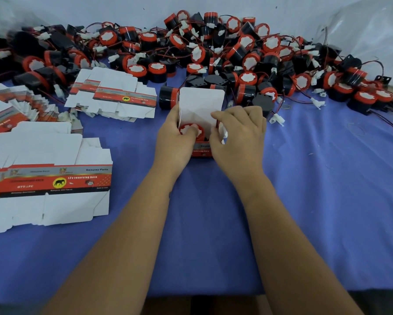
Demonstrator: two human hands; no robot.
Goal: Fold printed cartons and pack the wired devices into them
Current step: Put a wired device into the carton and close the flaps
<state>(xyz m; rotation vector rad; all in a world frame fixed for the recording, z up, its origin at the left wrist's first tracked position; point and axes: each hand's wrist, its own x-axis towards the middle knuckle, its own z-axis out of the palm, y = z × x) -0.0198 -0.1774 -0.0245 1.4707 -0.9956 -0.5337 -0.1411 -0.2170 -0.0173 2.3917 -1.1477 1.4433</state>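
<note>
A small red printed carton [201, 151] stands on the blue cloth at the middle, its white lid flap [201, 103] raised behind. Inside it sits a red and black wired device [188, 128] with a white face. My left hand [176, 135] grips the carton's left side, thumb on the device's top. My right hand [237, 135] holds the right side, fingers curled over the rim and a white side flap. The carton's lower part is hidden by both hands.
A long heap of red and black wired devices [213, 48] fills the back of the table. Flat printed cartons lie in stacks at the left [50, 178] and centre left [113, 92]. Clear plastic sheeting [373, 30] is at the back right.
</note>
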